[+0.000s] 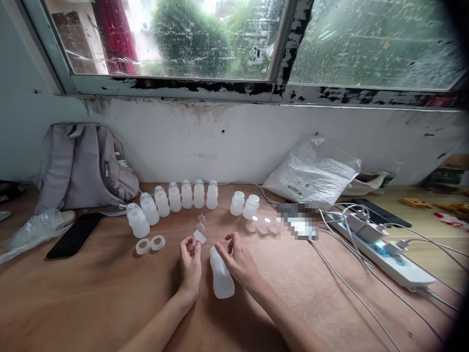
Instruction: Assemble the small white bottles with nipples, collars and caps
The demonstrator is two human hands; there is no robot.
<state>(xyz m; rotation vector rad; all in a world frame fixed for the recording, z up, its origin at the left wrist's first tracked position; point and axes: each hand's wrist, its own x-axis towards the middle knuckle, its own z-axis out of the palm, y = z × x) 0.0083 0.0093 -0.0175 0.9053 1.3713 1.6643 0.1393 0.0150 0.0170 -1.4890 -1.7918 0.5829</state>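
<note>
My left hand (190, 266) is closed, with a small whitish, square-looking piece (200, 236) between its fingertips; its exact kind is unclear. A frosted baby bottle (222, 276) stands between my hands, without a cap. Beside its neck, my right hand (240, 259) has thumb and fingers apart; whether the thumb touches the rim I cannot tell. Just beyond my left hand are two clear bottle nipples (200, 222). Two white collar rings (150, 244) lie to the left.
Several capped frosted bottles (174, 196) form a curved row at the back left. Two uncapped bottles (245, 205) stand right of them, behind several clear discs (262, 226). A power strip (392, 259) with cables lies right; a phone (74, 235) and backpack (86, 166) are left.
</note>
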